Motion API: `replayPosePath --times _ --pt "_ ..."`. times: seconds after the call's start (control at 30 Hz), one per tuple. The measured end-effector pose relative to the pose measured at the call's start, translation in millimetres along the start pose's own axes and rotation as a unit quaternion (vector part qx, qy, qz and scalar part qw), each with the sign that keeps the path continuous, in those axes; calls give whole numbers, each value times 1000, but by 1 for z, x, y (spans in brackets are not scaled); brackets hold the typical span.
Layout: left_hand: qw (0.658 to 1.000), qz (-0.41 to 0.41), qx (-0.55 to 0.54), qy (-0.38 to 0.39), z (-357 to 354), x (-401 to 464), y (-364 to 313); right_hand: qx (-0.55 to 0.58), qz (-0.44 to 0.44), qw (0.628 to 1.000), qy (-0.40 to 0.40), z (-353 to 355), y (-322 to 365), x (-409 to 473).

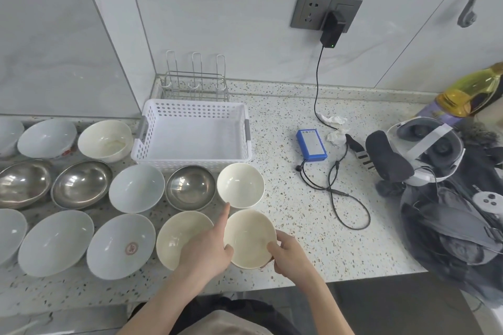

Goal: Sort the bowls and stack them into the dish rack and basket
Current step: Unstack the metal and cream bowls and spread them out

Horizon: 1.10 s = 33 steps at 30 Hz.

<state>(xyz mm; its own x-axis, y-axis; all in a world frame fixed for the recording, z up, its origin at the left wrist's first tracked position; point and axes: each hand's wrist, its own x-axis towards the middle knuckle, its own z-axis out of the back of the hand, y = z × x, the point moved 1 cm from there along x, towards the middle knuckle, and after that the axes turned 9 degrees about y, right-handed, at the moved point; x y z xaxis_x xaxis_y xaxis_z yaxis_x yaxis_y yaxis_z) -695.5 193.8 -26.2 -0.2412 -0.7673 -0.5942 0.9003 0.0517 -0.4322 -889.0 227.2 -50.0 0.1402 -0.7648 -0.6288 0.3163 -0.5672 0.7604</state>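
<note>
None of the bowls is stacked yet: your sorting is only at its first pick

Your white basket [190, 141] sits bare at the back of the desk [313, 239], and the wire dish rack [194, 81] just behind it holds nothing that shows. You have both hands on the cream bowl [249, 238] nearest the desk's front edge: your right hand [290, 255] curls its fingers round the rim on the near right side, while your left hand [204, 250] has its thumb on the left rim and the forefinger stretched out straight toward the white bowl [241, 185] behind. Beside it rest another cream bowl [177, 236], three steel bowls such as the one at [190, 187], and several pale blue and white bowls running off to the left; all of these, I judge, are left to sort
</note>
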Motion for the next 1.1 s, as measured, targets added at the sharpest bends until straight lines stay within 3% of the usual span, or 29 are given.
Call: replayPosePath --times 0.6,0.8,0.93,1.1 --pt "998 39 46 -27 -4 9 0 10 -15 1000 -1 -7 -6 6" --pt "999 15 31 -12 -4 10 4 -90 -63 994 16 4 9 -4" --pt "999 -25 -29 -17 8 4 11 -156 -83 984 -34 14 22 -7" --pt "989 -52 -97 -97 44 -10 42 -230 -80 957 -158 9 54 -9"
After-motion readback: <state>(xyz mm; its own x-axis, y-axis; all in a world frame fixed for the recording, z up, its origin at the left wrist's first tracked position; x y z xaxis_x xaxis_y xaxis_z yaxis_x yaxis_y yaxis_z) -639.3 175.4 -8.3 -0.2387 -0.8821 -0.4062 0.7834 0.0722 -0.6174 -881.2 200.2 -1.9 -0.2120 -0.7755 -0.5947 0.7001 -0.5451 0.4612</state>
